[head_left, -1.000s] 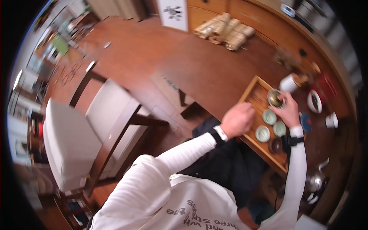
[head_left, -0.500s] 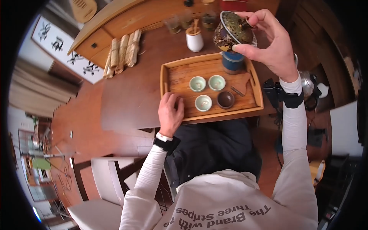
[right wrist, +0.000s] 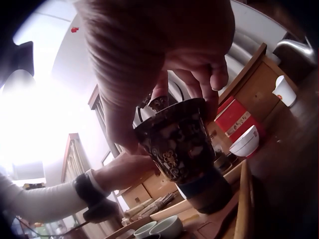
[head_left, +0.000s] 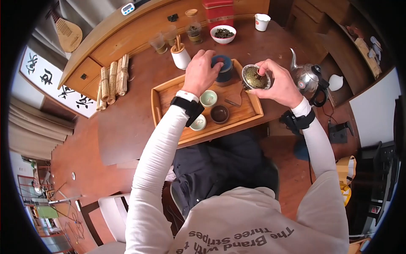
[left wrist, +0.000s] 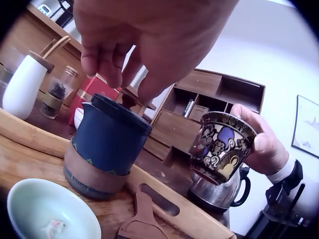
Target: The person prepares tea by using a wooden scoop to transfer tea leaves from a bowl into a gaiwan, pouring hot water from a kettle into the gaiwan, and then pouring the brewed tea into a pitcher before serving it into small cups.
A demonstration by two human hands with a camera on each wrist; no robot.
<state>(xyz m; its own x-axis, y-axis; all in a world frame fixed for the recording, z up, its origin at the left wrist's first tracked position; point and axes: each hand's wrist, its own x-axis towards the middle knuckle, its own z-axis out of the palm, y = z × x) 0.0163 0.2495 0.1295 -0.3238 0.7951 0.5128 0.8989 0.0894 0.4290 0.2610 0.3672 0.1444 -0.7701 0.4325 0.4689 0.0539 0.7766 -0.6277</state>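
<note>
My right hand (head_left: 279, 82) holds a patterned lidded tea bowl (left wrist: 224, 147) by its rim, with a finger on the lid's knob (right wrist: 158, 103). The bowl is raised off the right part of the tray, tilted in the head view. My left hand (head_left: 201, 74) hovers over a blue teapot (left wrist: 107, 144) with a brown band. Its fingertips are right at the brown knob (left wrist: 128, 101) of the teapot's lid, thumb and fingers apart. Pale green cups (head_left: 208, 98) and a brown cup (head_left: 220, 114) sit on the wooden tray (head_left: 154, 106), partly behind my left forearm.
Beyond the tray stand a white tool holder (head_left: 181, 58), glass jars (head_left: 194, 33), a bowl of tea leaves (head_left: 223, 34) and a red box (head_left: 218, 12). At right are a steel kettle (head_left: 306, 80) and white cup (head_left: 262, 22); bamboo rolls (head_left: 113, 80) lie left.
My left hand has gone from the tray's near left edge to above the blue teapot. My right hand has lifted the tea bowl off the tray and now holds it beside the teapot.
</note>
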